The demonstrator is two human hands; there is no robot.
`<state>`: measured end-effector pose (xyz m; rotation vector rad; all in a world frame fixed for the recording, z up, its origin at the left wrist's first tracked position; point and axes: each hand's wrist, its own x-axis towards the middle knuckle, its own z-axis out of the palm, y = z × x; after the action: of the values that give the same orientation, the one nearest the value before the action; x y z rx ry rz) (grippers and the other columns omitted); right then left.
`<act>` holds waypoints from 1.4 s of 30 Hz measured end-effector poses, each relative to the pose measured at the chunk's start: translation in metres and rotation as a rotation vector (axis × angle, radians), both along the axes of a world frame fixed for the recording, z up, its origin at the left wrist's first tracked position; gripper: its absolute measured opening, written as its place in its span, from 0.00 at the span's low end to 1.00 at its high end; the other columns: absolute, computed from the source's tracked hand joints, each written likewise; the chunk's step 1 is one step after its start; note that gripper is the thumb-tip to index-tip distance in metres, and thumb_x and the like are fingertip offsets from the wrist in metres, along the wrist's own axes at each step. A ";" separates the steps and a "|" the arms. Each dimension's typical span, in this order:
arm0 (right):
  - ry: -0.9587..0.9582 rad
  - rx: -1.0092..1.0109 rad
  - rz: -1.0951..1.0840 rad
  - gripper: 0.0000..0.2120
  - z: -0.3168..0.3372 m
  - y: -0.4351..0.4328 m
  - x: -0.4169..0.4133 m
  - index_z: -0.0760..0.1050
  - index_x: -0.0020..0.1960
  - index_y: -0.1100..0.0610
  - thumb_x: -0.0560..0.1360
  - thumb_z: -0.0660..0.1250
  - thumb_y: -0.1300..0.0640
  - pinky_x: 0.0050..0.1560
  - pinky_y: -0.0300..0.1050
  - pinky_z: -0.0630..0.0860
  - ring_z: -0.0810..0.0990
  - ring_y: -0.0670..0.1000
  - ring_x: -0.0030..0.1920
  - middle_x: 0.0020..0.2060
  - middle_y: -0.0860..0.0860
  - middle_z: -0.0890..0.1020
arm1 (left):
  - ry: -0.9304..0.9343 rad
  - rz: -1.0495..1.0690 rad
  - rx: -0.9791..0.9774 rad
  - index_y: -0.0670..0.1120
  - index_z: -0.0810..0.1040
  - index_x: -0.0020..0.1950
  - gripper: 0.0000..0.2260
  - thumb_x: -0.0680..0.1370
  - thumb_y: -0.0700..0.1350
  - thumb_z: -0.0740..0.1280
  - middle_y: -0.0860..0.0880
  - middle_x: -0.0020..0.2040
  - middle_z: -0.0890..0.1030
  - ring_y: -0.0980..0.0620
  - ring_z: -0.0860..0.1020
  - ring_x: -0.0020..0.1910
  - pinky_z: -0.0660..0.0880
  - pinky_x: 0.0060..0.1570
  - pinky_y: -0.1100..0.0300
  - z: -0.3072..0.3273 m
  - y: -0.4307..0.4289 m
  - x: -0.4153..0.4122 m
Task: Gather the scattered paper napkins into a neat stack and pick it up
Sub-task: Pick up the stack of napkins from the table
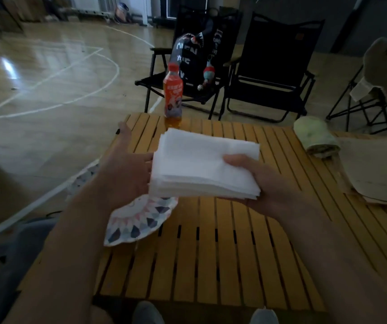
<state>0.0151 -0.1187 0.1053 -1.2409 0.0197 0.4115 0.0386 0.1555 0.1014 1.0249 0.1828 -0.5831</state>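
A stack of white paper napkins (199, 164) is held in the air above the slatted wooden table (234, 242). My right hand (265, 181) grips the stack's right side, thumb on top and fingers underneath. On the stack's left edge my left hand (127, 167) presses with a flat palm and straight fingers, thumb pointing up. The stack's layers are roughly aligned, with the top sheets slightly offset.
A patterned paper plate (138, 220) lies at the table's left edge under my left hand. An orange drink bottle (173, 94) stands at the far edge. A rolled green cloth (316, 139) and brown paper (379, 174) lie at right. Black folding chairs (269, 73) stand behind.
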 end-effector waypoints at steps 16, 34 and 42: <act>-0.154 -0.800 -0.077 0.33 -0.062 0.152 0.026 0.58 0.73 0.52 0.76 0.68 0.41 0.38 0.39 0.76 0.75 0.49 0.53 0.61 0.48 0.72 | 0.017 0.308 1.067 0.45 0.67 0.72 0.38 0.72 0.70 0.66 0.47 0.54 0.70 0.47 0.71 0.50 0.73 0.51 0.50 -0.049 0.072 0.008; -0.899 -1.422 0.176 0.31 -0.090 0.144 0.007 0.48 0.81 0.52 0.83 0.39 0.37 0.79 0.52 0.43 0.43 0.50 0.80 0.81 0.51 0.50 | -0.713 0.654 1.898 0.47 0.71 0.65 0.15 0.83 0.52 0.57 0.45 0.60 0.76 0.47 0.74 0.54 0.68 0.50 0.55 -0.052 0.051 -0.007; -0.884 -1.507 0.286 0.36 -0.092 0.142 0.006 0.37 0.81 0.53 0.82 0.43 0.35 0.79 0.56 0.39 0.34 0.52 0.79 0.81 0.51 0.38 | -0.658 0.002 2.037 0.48 0.55 0.78 0.24 0.83 0.51 0.54 0.46 0.80 0.55 0.46 0.50 0.79 0.53 0.76 0.42 -0.082 0.053 -0.014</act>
<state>0.0213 0.0237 0.0130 -2.8454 -0.7295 -0.0257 0.0245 0.2083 0.0193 3.0949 0.1488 0.2203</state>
